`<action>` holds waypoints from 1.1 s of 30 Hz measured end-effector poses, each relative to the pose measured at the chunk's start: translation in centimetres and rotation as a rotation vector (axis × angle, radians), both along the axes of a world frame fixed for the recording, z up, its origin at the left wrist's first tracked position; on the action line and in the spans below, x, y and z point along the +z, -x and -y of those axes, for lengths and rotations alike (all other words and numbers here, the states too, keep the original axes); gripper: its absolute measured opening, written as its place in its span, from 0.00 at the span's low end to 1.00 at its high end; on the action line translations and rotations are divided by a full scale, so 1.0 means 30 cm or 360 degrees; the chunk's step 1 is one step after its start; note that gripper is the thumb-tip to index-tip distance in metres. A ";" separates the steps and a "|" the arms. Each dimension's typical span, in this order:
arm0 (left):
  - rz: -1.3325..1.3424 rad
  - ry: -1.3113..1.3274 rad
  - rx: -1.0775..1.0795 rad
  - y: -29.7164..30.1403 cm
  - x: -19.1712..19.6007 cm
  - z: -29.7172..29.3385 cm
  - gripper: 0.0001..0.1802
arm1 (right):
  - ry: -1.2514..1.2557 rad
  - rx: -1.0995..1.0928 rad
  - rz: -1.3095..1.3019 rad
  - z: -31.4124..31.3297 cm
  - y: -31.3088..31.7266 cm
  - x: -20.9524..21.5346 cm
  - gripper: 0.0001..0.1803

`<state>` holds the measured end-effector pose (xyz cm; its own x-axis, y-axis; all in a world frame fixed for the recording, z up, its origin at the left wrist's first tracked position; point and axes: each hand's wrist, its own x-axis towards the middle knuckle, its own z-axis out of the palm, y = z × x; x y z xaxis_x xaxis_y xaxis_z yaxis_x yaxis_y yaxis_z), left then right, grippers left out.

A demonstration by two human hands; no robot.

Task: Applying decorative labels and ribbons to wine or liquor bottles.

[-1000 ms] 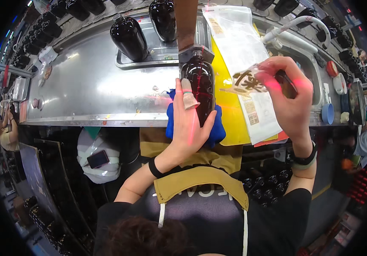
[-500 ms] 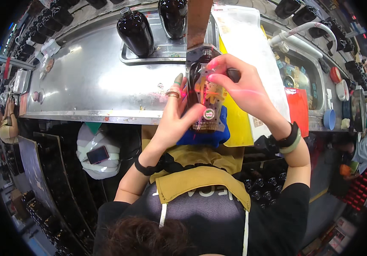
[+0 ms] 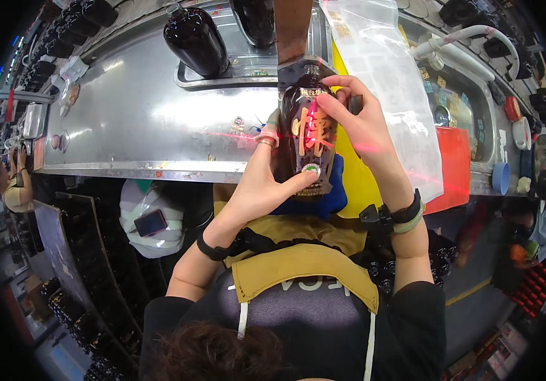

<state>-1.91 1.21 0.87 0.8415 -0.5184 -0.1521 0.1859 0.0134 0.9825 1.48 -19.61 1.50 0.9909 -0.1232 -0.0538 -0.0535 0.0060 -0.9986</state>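
Observation:
A dark glossy bottle (image 3: 288, 149) lies in front of me, its neck pointing away. A clear label sheet with orange characters (image 3: 311, 132) lies over its upper face, crossed by red light lines. My left hand (image 3: 261, 184) grips the bottle's left side, with its thumb on the round white-and-green mark low on the label. At the upper right of the bottle, my right hand (image 3: 360, 120) has its thumb on the label and its forefinger by the shoulder. A dark rounded object (image 3: 355, 103) is tucked in its curled fingers; its kind is hidden. Beneath the bottle shows blue cloth (image 3: 331, 198).
Two more dark bottles (image 3: 195, 43) stand on a metal tray (image 3: 190, 79) at the back of the steel counter (image 3: 133, 120). A brown upright post (image 3: 292, 28) rises beyond my bottle. To the right are white plastic sheeting (image 3: 387, 82), a red sheet (image 3: 452, 162) and a sink with tap (image 3: 470, 37).
The label sheet was loosely over the bottle and now lies flatter, its characters upright. My right hand has come down onto it, and my left thumb has settled on its lower part.

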 end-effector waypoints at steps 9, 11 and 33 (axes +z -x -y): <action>-0.0033 0.0066 0.0060 0.000 0.002 0.010 0.53 | -0.0007 -0.0126 -0.0042 -0.026 -0.009 0.001 0.20; -0.0047 0.0049 -0.0016 0.000 -0.005 0.005 0.55 | 0.0000 -0.0121 -0.0056 -0.029 -0.006 0.006 0.18; -0.0226 0.0414 0.0243 -0.070 0.042 0.026 0.45 | -0.0310 -0.0145 -0.0255 -0.012 0.070 0.020 0.18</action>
<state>0.19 0.44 2.13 0.8923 -0.4248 -0.1527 0.2973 0.2985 0.9069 -0.63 -19.25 2.11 0.9532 -0.1834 -0.2406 -0.2013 0.2092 -0.9569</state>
